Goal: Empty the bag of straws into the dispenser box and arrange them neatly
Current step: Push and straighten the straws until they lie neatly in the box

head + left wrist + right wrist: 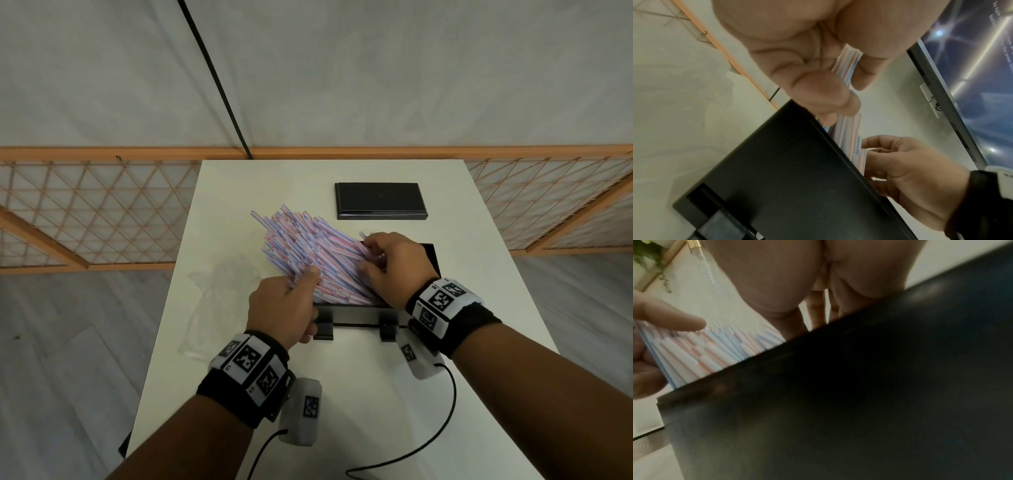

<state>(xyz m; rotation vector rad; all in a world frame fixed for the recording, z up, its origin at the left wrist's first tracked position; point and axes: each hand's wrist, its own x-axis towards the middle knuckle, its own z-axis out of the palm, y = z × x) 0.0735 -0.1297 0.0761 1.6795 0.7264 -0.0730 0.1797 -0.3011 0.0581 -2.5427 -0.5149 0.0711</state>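
Arranging is the step now: your left hand (286,305) and right hand (394,267) each grip the straws (308,253), fanned leftward out of the dispenser box (356,313) (bag (219,291) emptied). Next, swing them level inside.

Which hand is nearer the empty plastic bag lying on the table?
Left. The left hand grips the straws just right of the bag; the right hand is farther right, over the box.
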